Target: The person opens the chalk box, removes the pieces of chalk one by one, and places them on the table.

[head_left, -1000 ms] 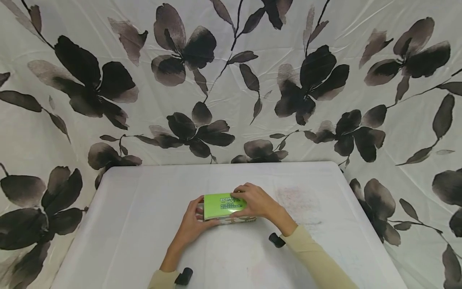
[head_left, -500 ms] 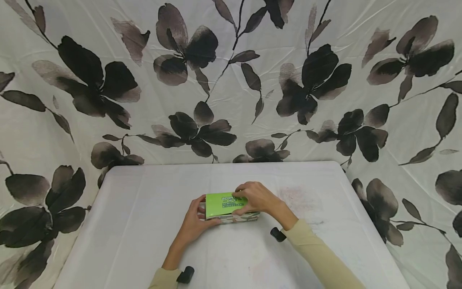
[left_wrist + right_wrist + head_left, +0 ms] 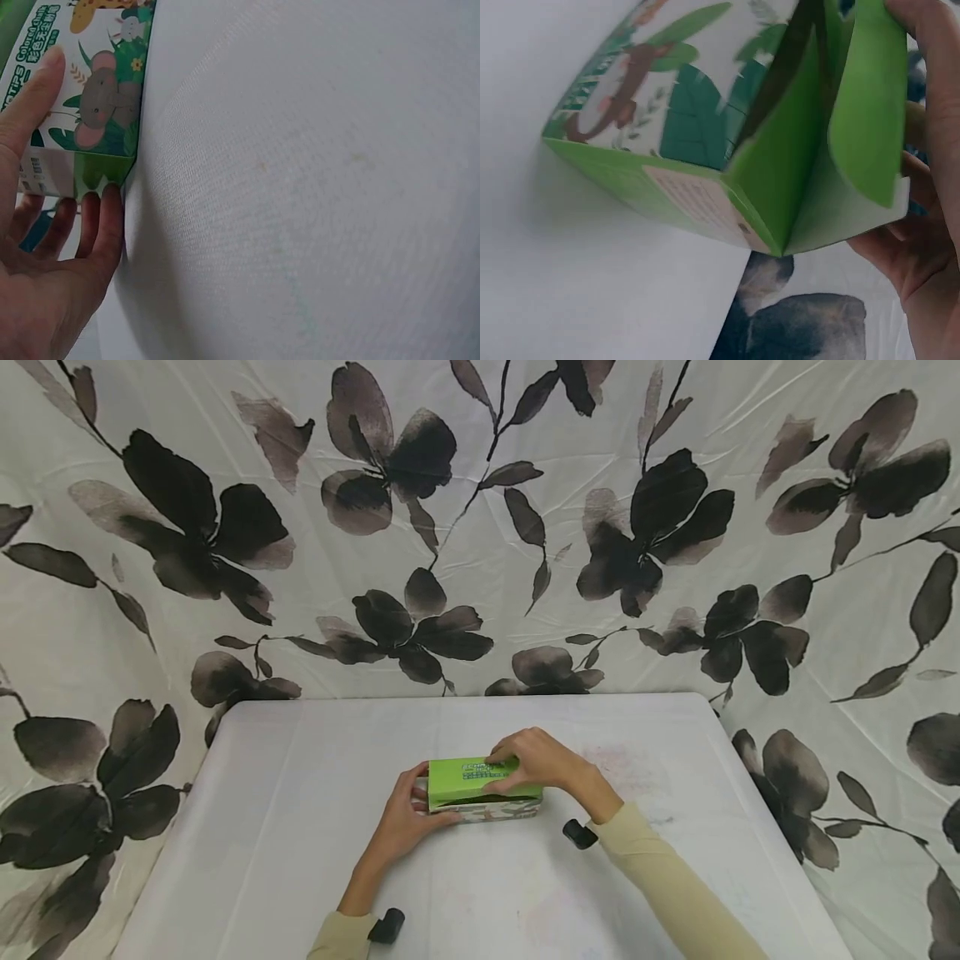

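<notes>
Currently gripping the cardboard box [image 3: 501, 811] by its left end with the left hand [image 3: 403, 820], with thumb [image 3: 34, 97] on the printed front and fingers [image 3: 110, 217] curled at the end panel. Pinching the green lid [image 3: 452, 783] near its right end with the right hand [image 3: 542, 758], holding it tilted partly open, with a dark gap along the front edge. Find box on the white table [image 3: 262, 827], in front of the floral backdrop [image 3: 517, 577].
</notes>
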Motion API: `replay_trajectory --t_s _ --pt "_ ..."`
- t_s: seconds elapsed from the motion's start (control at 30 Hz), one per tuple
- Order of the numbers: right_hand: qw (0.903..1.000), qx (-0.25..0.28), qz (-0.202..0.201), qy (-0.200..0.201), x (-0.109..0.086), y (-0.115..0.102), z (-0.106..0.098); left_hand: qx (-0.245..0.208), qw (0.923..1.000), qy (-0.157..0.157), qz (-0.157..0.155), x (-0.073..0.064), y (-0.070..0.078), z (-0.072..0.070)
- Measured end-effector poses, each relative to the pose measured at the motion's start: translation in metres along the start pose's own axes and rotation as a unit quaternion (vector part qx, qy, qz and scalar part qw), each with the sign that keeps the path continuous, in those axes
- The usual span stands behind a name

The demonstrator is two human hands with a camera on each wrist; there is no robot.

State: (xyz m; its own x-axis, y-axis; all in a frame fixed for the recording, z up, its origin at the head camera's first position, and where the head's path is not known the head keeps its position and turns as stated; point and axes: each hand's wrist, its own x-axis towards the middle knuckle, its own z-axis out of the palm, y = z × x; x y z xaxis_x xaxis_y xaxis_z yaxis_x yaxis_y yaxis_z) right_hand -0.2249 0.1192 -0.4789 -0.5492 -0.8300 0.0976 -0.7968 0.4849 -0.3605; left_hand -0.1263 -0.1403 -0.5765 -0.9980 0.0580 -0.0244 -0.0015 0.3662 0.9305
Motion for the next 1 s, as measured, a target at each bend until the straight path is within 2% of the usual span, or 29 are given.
replay_trajectory --t_s 0.13,0.3,0.47,0.63,0.77,1.0 --pt "0.9990 0.041 0.016 -0.010 0.000 0.002 -0.005 -0.005 1.0000 -0.002 0.005 0.001 0.000 0.000" --pt "0.9969 0.063 0.042 -0.021 -0.003 0.002 -0.006 -0.004 1.0000 -0.006 0.001 0.001 0.000 -0.001" --pt "0.9899 0.128 0.061 0.003 -0.015 0.007 0.000 -0.006 1.0000 -0.005 -0.005 0.002 -0.001 -0.002" --pt "0.9728 0.204 0.086 0.068 -0.035 0.018 0.006 -0.012 0.9999 -0.003 -0.008 0.003 -0.003 -0.002" --pt "0.9547 0.253 0.103 0.119 -0.049 0.026 0.010 -0.016 0.9998 -0.001 -0.010 0.003 -0.003 -0.002" --pt "0.9266 0.324 0.119 0.149 -0.065 0.034 0.023 -0.015 0.9999 -0.002 -0.007 0.002 -0.001 -0.002"
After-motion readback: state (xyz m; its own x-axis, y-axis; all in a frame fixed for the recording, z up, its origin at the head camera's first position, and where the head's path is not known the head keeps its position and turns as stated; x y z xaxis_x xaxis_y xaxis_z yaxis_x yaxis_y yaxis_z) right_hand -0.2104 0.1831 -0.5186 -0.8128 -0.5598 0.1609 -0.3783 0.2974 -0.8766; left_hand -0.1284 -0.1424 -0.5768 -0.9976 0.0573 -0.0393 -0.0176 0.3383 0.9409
